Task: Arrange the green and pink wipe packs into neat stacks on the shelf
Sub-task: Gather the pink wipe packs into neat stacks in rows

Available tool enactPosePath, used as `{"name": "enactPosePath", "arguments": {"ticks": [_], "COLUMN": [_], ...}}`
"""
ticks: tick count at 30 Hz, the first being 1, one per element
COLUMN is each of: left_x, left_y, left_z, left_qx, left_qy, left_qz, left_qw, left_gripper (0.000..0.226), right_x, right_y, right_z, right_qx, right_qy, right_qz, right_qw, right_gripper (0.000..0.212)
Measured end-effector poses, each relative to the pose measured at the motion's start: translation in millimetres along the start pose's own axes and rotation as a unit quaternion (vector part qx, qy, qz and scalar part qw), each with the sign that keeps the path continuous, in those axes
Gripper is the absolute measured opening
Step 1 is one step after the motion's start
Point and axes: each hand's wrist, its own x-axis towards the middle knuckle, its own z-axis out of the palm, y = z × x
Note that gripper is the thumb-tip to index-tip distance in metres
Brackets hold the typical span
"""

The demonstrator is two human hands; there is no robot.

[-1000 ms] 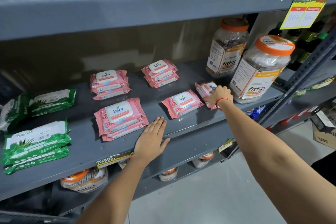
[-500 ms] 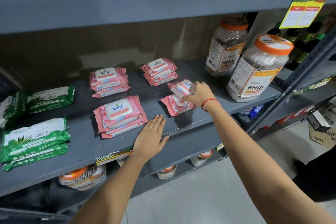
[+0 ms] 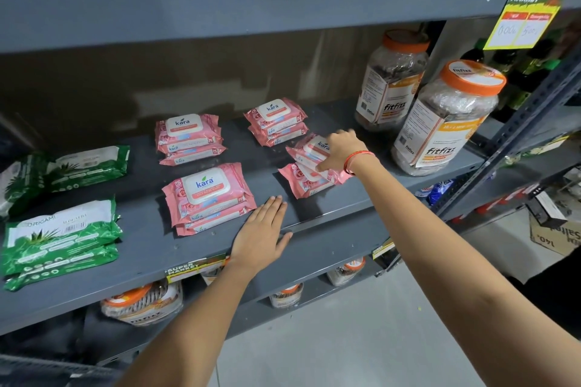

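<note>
**A:** So we're looking at the grey shelf [image 3: 151, 248] first, right? It's carrying everything. Two big jars with orange lids are standing at the right end, the front jar [image 3: 440, 122] just beside our right hand.

**B:** Yep. And the green wipe packs are sitting at the left end: a front green stack [image 3: 59, 242] near the edge, more green packs [image 3: 85, 163] lying behind it.

**A:** The pink ones are taking up the middle. We're seeing a front pink stack [image 3: 209, 198], a back left pink stack [image 3: 188, 138] and a back right pink stack [image 3: 275, 121], all looking fairly tidy.

**B:** Now the hands. Our left hand [image 3: 261, 236] is lying flat on the shelf edge, fingers straight and close together, holding nothing, fingertips just beside the front pink stack.

**A:** And our right hand [image 3: 341, 151], the one wearing a red thread bracelet [image 3: 355, 160], is gripping a pink pack [image 3: 309, 151]. Fingers are curled narrow around it, thumb pressing on its near side.

**B:** That pack is tilting, sitting skewed over another pink pack [image 3: 298, 182] lying flat on the shelf. We can't tell whether the two are fully touching.
</note>
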Motion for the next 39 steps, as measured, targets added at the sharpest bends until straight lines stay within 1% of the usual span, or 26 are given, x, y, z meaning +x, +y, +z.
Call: {"name": "enactPosePath", "arguments": {"ticks": [4,8,12,14,16,18,20,21,23,24,27,29,34,39], "left_x": [0.1,-0.5,-0.2,-0.9,-2.1,1.2,9.8,16.4,33.2,41.8,62.7,69.7,79.0,80.1], "left_y": [-0.6,-0.8,-0.4,-0.8,0.8,6.5,17.8,23.4,32.3,35.4,41.6,43.5,44.6,43.2], "left_z": [1.2,3.9,2.5,-0.1,-3.2,-9.0,-18.1,-22.5,-29.0,-31.3,-34.7,-34.4,-28.0,-28.4], "left_qx": [-0.003,-0.017,-0.032,-0.067,-0.125,-0.19,-0.248,-0.266,-0.282,-0.286,-0.302,-0.308,-0.316,-0.319], "left_qy": [0.007,0.017,0.019,0.028,0.052,0.063,0.081,0.09,0.098,0.095,0.071,0.078,0.095,0.082], "left_qz": [0.002,0.007,0.004,0.0,-0.006,-0.019,-0.047,-0.064,-0.099,-0.115,-0.155,-0.173,-0.167,-0.157], "left_qw": [1.0,1.0,0.999,0.997,0.991,0.98,0.964,0.958,0.949,0.946,0.938,0.932,0.929,0.931], "left_gripper": [0.065,0.065,0.067,0.068,0.07,0.072,0.076,0.077,0.079,0.079,0.078,0.076,0.075,0.073], "right_x": [1.4,-0.2,-0.2,0.3,0.0,-2.5,-9.2,-14.0,-24.2,-27.8,-29.4,-27.3,-21.4,-17.0], "right_y": [2.6,5.0,4.5,5.7,12.1,24.4,37.5,42.5,46.8,47.0,44.6,43.8,47.7,52.2], "right_z": [-4.6,-3.5,-1.8,-1.9,1.2,10.2,23.6,30.9,44.3,49.9,63.0,68.5,71.2,69.8], "right_qx": [-0.036,-0.037,-0.036,-0.023,0.021,0.118,0.213,0.252,0.301,0.307,0.295,0.295,0.291,0.286], "right_qy": [-0.026,-0.039,-0.037,-0.035,-0.031,-0.011,0.031,0.047,0.056,0.057,0.085,0.107,0.119,0.108], "right_qz": [-0.064,-0.127,-0.134,-0.133,-0.121,-0.08,-0.052,-0.048,-0.063,-0.074,-0.077,-0.077,-0.059,-0.058], "right_qw": [0.997,0.99,0.99,0.99,0.992,0.99,0.975,0.965,0.95,0.947,0.949,0.946,0.948,0.95], "right_gripper": [0.078,0.079,0.077,0.078,0.085,0.098,0.109,0.11,0.105,0.102,0.096,0.09,0.08,0.083]}}
